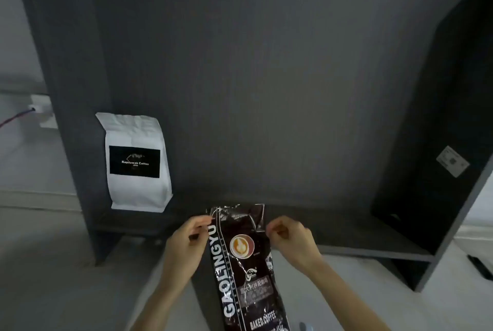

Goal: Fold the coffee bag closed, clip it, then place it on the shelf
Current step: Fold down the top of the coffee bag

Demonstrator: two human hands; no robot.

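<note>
A tall dark glossy coffee bag with white lettering and a cup picture stands upright in front of me, its crinkled top near the shelf's edge. My left hand pinches the bag's upper left edge. My right hand pinches the upper right edge. The dark grey shelf runs across behind the bag. No clip can be made out; a small pale blue object shows at the bottom edge, too cut off to identify.
A white coffee bag with a black label stands on the shelf at the left, against the dark back panel. A dark side panel with a white sticker closes the right. A wall socket with a cable is at far left.
</note>
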